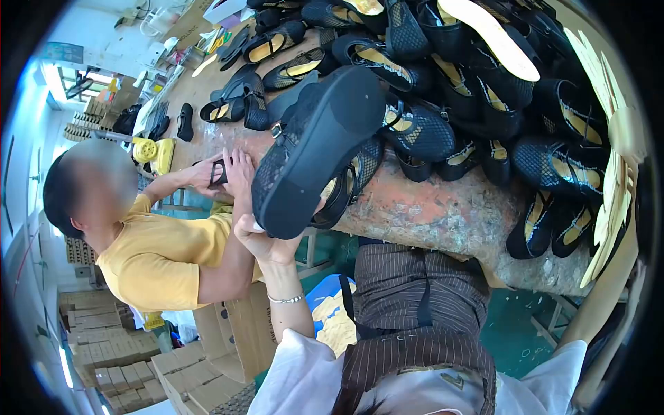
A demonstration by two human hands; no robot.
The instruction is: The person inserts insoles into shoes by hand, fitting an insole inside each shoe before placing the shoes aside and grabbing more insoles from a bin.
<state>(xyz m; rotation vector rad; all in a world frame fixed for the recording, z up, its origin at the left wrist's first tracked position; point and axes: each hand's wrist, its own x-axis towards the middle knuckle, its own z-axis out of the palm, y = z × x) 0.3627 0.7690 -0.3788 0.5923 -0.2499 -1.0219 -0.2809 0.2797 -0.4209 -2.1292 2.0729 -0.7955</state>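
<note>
My left hand (266, 243), with a bracelet at the wrist, grips a black mesh shoe (318, 152) by its end. The shoe is tilted up, so its flat black sole faces me and hides part of the fingers. At the far right edge my right hand (628, 138) is closed around a fanned stack of pale insoles (603, 228); the edge of the view distorts it. Beneath the raised shoe, another black strapped shoe (339, 197) lies at the worktable's edge. A loose pale insole (494, 38) rests on the heap of black shoes (415, 131).
The worn worktable (429, 214) carries many black mesh shoes. To the left, a co-worker in a yellow shirt (166, 263) handles a black piece near a yellow tool (155, 153). Cardboard boxes (194, 373) and a blue basin (325, 290) stand below.
</note>
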